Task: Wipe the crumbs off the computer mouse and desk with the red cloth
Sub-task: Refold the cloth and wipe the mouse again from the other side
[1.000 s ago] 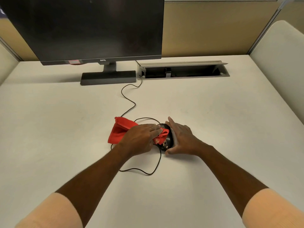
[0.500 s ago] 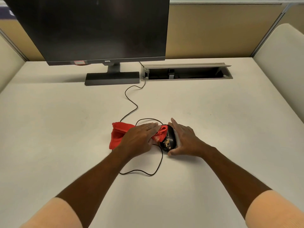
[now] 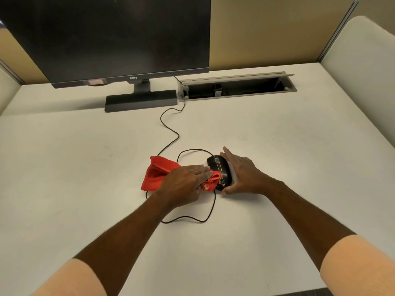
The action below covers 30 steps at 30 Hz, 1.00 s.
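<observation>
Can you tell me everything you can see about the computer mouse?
The computer mouse is black, shiny and rounded, like plastic, with a pale strip down its middle. It lies flat on the white desk, front pointing away. Golden crumbs speckle its near end. A thin black cable loops from its front. The right hand rests along its right side, and the red cloth, pressed by the left hand, touches its left side.

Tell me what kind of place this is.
Most likely an office cubicle workstation: a BenQ monitor stands on a white desk, tan partition panels wall it in, and an open cable tray is set into the desktop.
</observation>
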Each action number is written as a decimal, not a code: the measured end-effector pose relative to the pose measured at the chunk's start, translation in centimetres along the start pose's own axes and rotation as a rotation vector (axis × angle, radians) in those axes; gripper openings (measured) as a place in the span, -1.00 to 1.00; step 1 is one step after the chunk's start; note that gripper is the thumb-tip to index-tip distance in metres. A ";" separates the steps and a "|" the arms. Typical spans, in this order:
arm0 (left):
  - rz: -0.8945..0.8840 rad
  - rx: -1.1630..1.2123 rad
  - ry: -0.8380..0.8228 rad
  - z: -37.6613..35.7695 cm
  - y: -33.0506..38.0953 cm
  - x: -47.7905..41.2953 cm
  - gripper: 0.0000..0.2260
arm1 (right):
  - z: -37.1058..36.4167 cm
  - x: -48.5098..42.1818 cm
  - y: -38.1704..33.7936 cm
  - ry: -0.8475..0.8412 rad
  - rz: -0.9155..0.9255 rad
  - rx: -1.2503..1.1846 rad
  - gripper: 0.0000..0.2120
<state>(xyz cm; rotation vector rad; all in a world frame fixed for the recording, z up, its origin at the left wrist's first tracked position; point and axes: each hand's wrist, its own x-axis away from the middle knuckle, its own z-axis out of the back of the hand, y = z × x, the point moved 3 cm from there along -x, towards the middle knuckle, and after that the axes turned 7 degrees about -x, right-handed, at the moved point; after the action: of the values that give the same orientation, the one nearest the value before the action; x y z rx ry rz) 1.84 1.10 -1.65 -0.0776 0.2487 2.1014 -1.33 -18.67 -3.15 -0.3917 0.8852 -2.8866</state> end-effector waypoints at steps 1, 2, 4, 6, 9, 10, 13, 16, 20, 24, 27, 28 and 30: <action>-0.001 0.003 -0.004 0.0 0.0 0.1 -0.54 | 0.0 0.0 0.0 0.002 0.000 0.003 0.24; 0.000 0.011 -0.004 0.1 0.0 0.2 -0.54 | 0.0 0.0 -0.1 0.004 0.003 0.005 0.24; 0.011 0.033 0.009 0.3 0.0 0.1 -0.55 | 0.0 0.0 -0.1 0.003 -0.002 0.006 0.24; 0.031 0.055 0.037 0.5 0.2 -0.5 -0.55 | 0.0 -0.1 -0.1 -0.006 -0.015 0.002 0.25; 0.076 0.070 0.066 0.9 0.6 -1.7 -0.52 | -0.1 -0.1 0.2 -0.013 -0.031 0.002 0.26; 0.094 0.071 0.067 1.0 0.8 -2.2 -0.52 | -0.1 -0.1 0.2 -0.011 -0.035 0.000 0.26; 0.124 0.058 0.048 1.0 1.2 -3.2 -0.52 | -0.1 -0.1 0.4 -0.006 -0.045 -0.017 0.25; 0.106 0.037 -0.017 0.5 1.4 -3.2 -0.52 | -0.2 -0.2 0.3 -0.013 -0.029 0.006 0.25; 0.048 0.025 -0.057 0.7 1.1 -2.5 -0.54 | -0.3 -0.2 0.4 -0.007 -0.016 0.003 0.24; 0.031 0.035 -0.095 0.9 0.4 -1.5 -0.55 | -0.2 -0.1 0.3 0.006 0.003 -0.011 0.23; 0.050 0.039 -0.111 0.9 -0.1 -1.0 -0.55 | -0.1 0.0 0.3 0.002 0.000 -0.010 0.23; 0.056 0.040 -0.110 0.9 -0.3 -1.0 -0.55 | -0.1 0.0 0.3 0.005 0.004 -0.005 0.23; 0.075 0.048 -0.095 1.0 -0.4 -1.1 -0.55 | -0.1 0.0 0.3 0.006 0.003 -0.002 0.24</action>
<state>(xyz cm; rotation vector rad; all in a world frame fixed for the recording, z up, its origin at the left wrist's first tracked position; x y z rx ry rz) 2.81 0.55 -0.58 0.0608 0.2484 2.1661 -1.33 -18.90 -3.41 -0.3820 0.8884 -2.8860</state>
